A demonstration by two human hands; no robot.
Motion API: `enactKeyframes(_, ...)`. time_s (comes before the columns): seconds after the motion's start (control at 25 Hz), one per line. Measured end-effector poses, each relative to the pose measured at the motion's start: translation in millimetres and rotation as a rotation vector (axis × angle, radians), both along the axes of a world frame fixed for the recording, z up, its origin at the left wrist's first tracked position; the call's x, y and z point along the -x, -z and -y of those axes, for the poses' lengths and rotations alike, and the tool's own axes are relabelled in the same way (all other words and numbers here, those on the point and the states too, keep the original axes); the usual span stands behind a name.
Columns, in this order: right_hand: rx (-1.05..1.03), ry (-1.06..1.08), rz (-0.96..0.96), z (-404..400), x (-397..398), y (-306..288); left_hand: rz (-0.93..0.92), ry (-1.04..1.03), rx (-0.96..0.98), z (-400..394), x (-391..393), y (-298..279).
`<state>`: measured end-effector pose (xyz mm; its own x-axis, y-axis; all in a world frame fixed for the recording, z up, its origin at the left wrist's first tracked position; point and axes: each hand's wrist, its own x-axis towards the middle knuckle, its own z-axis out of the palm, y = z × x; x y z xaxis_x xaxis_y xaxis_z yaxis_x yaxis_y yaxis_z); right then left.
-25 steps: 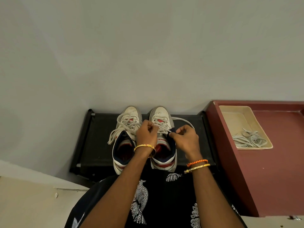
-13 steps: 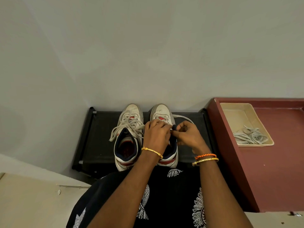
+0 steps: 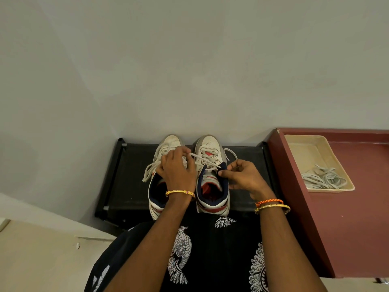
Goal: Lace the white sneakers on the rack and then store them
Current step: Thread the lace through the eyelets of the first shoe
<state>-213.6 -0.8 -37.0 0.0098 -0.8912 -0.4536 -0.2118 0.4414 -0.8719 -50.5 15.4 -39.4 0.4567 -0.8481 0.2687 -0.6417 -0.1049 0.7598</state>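
Two white sneakers with navy and red trim stand side by side, toes to the wall, on a black rack [image 3: 130, 186]. The left sneaker [image 3: 171, 142] is partly under my left hand [image 3: 175, 171], which pinches a white lace end [image 3: 202, 160] drawn across from the right sneaker [image 3: 208, 146]. My right hand [image 3: 244, 175] grips the navy collar at that shoe's right side, with the other lace end [image 3: 230, 153] looping near its fingers. Loose laces [image 3: 148, 171] hang off the left sneaker's left side.
A maroon table [image 3: 347, 228] stands right of the rack, carrying a cream tray [image 3: 305, 150] with several spare white laces [image 3: 324, 179]. A grey wall rises directly behind the rack. Pale floor lies at lower left. My black patterned clothing fills the bottom centre.
My left hand has moved left and away from the right sneaker, pulling the lace out across toward the left shoe. My right hand has shifted right to the shoe's collar.
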Motion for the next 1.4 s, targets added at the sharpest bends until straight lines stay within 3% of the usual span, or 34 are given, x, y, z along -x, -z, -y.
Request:
enactKeyframes(0.2,0.022,0.007,-0.009,-2,1,0,0.459,0.364,-0.143,-3,15,11)
enactKeyframes(0.32,0.026,0.011,0.009,-2,1,1,0.515,0.402,-0.217,1,24,17)
enactKeyframes(0.52,0.013,-0.012,-0.010,0,2,0,0.387,0.306,-0.035,2,16,15)
enactKeyframes(0.72,0.003,-0.011,0.020,0,4,0,-0.108,-0.144,-0.016,-1,-13,-9)
enactKeyframes(0.8,0.005,-0.008,0.014,0,3,0,-0.180,-0.274,-0.065,0,-25,-11)
enactKeyframes(0.88,0.010,-0.001,0.010,0,3,0,-0.083,-0.222,-0.106,0,-29,-11)
enactKeyframes(1.04,0.028,-0.002,-0.005,-1,2,1,0.358,0.292,-0.097,-4,-7,-1)
enactKeyframes(1.12,0.044,-0.005,-0.024,0,1,3,0.518,0.453,-0.079,-4,11,11)
enactKeyframes(1.4,0.071,-0.021,-0.042,-1,1,4,0.575,0.371,-0.032,4,18,18)
